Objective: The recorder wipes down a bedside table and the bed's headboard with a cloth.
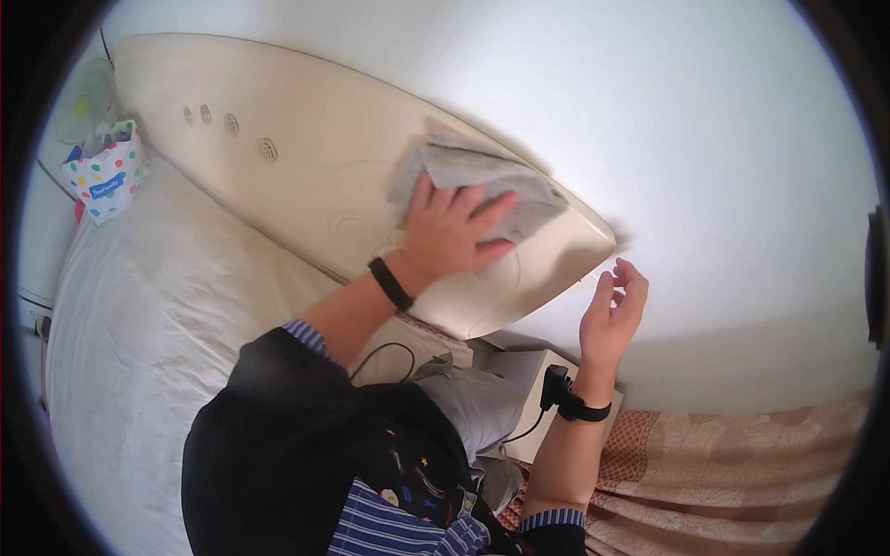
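Note:
My left hand [448,227] lies flat with spread fingers on a folded grey cloth [482,176]. It presses the cloth against the face of a cream headboard [315,185], near its narrow right end; the hand and cloth look slightly blurred. Just below that end, my right hand [612,310] is raised in the air beside the white wall. Its fingers are loosely bent and apart, with nothing seen in them. Each wrist has a black band, and a small black device [554,385] with a cable sits by the right one.
A bed with a white sheet [139,306] stretches along the left. Beyond it stands a dotted bag [109,176] near a pale fan [85,102]. A white box-like cabinet [533,440] is beneath my right forearm. Patterned curtains [732,463] hang at the lower right.

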`<move>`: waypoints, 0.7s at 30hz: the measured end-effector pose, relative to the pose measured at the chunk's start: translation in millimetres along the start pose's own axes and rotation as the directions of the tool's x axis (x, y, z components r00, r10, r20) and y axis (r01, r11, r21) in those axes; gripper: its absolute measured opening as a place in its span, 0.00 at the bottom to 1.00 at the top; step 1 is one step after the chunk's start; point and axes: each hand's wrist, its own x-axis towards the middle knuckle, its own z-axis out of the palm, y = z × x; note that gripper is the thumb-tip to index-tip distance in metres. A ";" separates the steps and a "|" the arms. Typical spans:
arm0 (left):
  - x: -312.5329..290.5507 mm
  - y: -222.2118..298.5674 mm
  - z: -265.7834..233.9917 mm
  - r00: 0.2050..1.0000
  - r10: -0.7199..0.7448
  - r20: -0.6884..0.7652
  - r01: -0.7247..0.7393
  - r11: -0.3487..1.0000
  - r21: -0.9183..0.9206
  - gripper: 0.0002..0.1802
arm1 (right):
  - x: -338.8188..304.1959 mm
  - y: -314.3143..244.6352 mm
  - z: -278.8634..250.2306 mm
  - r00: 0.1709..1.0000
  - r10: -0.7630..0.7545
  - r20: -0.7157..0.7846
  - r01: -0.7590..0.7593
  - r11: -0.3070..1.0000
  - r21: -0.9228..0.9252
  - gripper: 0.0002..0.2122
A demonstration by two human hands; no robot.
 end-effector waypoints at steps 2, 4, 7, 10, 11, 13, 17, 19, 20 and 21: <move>-5.0 -35.0 -4.9 1.000 0.009 -0.009 -0.008 0.996 0.093 0.37 | 8.1 -2.2 -0.1 0.977 -0.212 0.016 0.213 0.975 -0.060 0.12; -11.0 -76.4 -10.8 1.000 -0.013 0.014 0.010 0.986 0.169 0.36 | 16.8 -9.9 -0.2 0.963 -0.269 0.012 0.270 0.961 -0.064 0.10; -16.6 -151.0 -35.3 0.999 -0.044 0.017 0.038 0.968 0.249 0.40 | 23.2 -7.6 4.7 0.940 -0.330 0.090 0.338 0.936 -0.098 0.07; -33.0 -218.9 -49.2 0.966 -0.207 -0.155 0.239 0.944 0.229 0.40 | 28.8 -8.8 18.7 0.878 -0.464 0.120 0.476 0.873 -0.106 0.06; -38.2 -235.3 -52.5 0.941 -0.271 -0.200 0.310 0.929 0.201 0.39 | 30.8 -9.3 24.0 0.859 -0.500 0.110 0.510 0.853 -0.111 0.06; -50.2 -256.4 -53.5 0.913 -0.328 -0.243 0.374 0.911 0.175 0.38 | 35.8 -13.2 34.5 0.829 -0.553 0.076 0.556 0.807 -0.200 0.06; -61.3 -261.8 -37.6 0.814 -0.497 -0.301 0.546 0.831 0.105 0.37 | 50.3 -21.7 56.8 0.741 -0.670 -0.049 0.618 0.709 -0.339 0.05; -52.2 -238.3 -21.1 0.800 -0.513 -0.312 0.569 0.813 0.123 0.37 | 56.7 -25.8 67.0 0.744 -0.667 -0.049 0.610 0.707 -0.358 0.05; -43.6 -207.6 -15.6 0.812 -0.504 -0.294 0.564 0.807 0.176 0.37 | 57.4 -26.5 70.9 0.745 -0.666 -0.051 0.605 0.706 -0.368 0.07; -37.1 -175.5 -5.9 0.821 -0.498 -0.280 0.560 0.799 0.221 0.37 | 57.9 -26.4 74.0 0.748 -0.661 -0.049 0.601 0.708 -0.371 0.07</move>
